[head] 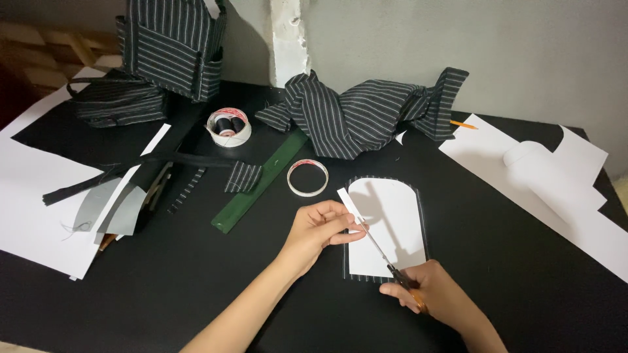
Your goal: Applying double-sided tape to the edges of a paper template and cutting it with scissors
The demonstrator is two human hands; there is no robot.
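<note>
The left hand [320,229] comes in from the near edge of the table [196,287], forearm slanting up and to the right, wrist slightly bent, with its fingers curled and pinching the left edge of the paper [386,225] together with a narrow strip that sticks up and to the left from the grip. The right hand [435,294] lies lower and to the right, close to the near edge, knuckles up, fingers clenched through the handles of the scissors [386,258]. The scissors run on a slant: handles at the lower right in the right hand, blades pointing up and to the left toward the left fingertips, their tip just beside the pinch and over the paper's left side. The paper is a white arch-shaped piece, rounded end toward the far edge and straight end toward the near edge, so its long axis runs from near to far; it lies on a striped cloth piece [424,216] of the same outline whose border shows around it, a little right of the table's middle. Just beyond it to the left lies a tape roll [307,178], with a green strip [261,183] slanting beside that. A crumpled striped fabric [360,114] sits toward the far edge, and white sheets [562,196] cover the right side.
</note>
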